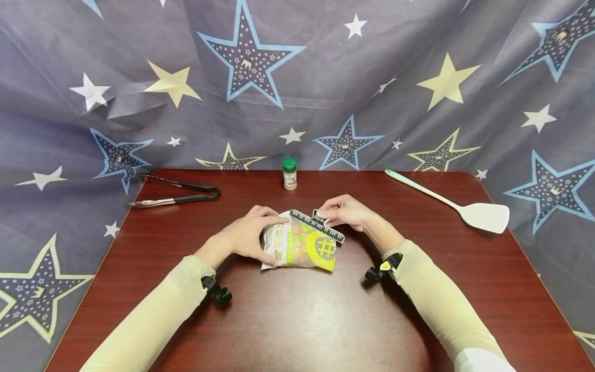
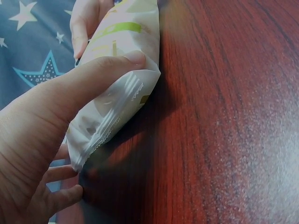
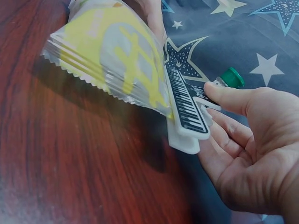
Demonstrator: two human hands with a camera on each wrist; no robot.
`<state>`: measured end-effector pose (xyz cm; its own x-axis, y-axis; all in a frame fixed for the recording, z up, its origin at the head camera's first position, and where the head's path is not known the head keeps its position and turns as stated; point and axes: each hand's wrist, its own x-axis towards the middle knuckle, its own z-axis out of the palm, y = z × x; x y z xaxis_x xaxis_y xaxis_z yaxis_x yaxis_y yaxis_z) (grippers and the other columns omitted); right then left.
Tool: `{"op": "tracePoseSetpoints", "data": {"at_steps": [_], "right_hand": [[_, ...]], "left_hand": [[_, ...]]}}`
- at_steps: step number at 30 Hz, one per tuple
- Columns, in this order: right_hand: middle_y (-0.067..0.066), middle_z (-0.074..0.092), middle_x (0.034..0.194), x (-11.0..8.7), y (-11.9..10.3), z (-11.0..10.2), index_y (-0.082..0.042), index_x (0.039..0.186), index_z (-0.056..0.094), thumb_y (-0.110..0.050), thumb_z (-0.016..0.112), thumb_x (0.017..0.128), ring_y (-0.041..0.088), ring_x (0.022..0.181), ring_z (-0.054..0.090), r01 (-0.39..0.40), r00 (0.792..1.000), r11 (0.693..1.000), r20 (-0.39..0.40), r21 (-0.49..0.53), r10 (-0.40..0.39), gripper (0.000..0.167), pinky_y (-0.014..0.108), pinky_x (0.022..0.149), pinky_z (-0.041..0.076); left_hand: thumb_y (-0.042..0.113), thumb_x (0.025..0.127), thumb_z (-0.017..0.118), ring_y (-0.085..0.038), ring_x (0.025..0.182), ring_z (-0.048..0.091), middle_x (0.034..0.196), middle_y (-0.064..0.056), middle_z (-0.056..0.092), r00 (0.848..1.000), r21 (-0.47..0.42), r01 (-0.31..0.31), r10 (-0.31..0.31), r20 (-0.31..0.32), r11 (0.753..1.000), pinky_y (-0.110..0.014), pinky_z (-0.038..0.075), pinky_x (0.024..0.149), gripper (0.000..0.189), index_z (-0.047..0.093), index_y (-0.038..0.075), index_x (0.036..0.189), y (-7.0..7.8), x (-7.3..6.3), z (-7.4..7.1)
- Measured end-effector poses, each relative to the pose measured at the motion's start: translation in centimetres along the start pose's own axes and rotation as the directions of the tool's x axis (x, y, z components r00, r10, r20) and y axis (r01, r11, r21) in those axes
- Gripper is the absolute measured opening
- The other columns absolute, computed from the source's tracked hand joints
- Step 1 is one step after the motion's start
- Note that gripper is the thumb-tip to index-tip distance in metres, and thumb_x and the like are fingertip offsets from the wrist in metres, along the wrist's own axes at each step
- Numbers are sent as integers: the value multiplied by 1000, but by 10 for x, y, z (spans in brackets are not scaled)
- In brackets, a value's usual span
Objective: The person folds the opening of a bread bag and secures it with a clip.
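Observation:
A white and yellow-green food package [image 1: 302, 248] lies near the middle of the table, its crimped end facing the left wrist camera. My left hand [image 1: 248, 235] grips its left end, thumb along the near side and fingers round the far side. A long bag clip [image 3: 187, 105] with a black-and-white piano-key pattern sits at the package's upper right edge. My right hand [image 1: 346, 212] pinches the clip's handle [image 1: 319, 214] between thumb and fingers. In the right wrist view the clip's bars lie right along the package's edge.
Black-handled tongs [image 1: 195, 194] lie at the back left of the dark red table [image 1: 297, 330]. A green-capped seasoning bottle [image 1: 290, 175] stands at the back, beyond the package. To the right is a white spatula [image 1: 483, 217] with a pale green handle. A star-patterned cloth [image 1: 325, 77] hangs behind.

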<state>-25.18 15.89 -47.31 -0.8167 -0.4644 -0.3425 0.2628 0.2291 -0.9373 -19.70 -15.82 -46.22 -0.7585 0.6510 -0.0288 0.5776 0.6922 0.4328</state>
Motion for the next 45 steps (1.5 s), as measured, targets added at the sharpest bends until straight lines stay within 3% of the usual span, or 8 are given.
{"op": "tracePoseSetpoints", "data": {"at_steps": [27,36,45], "right_hand": [[-6,75,85,10,-7,9,12,115,72,-5,72,99,8,85,68,10,1000,1000,-8,-30,-10,23,28,79,64],[-5,75,85,12,-5,10,8,111,74,-5,72,99,9,85,69,6,1000,1000,-17,-30,-6,18,28,79,64],[-5,75,86,12,-6,10,12,117,71,-6,72,100,9,86,68,-1,1000,999,-18,-34,1,25,29,80,64]], "left_hand": [[63,61,96,-26,140,46,147,-6,56,1000,-6,1,-1,-5,1000,-49,57,102,104,60,27,152,0,0,0],[62,62,96,-28,139,46,147,-8,57,1000,-8,-3,3,-8,1000,-50,55,104,103,61,25,151,0,0,0],[61,62,97,-28,140,46,148,-8,56,1000,-11,2,-2,-1,1000,-50,55,105,103,60,24,152,2,0,-1]]}}
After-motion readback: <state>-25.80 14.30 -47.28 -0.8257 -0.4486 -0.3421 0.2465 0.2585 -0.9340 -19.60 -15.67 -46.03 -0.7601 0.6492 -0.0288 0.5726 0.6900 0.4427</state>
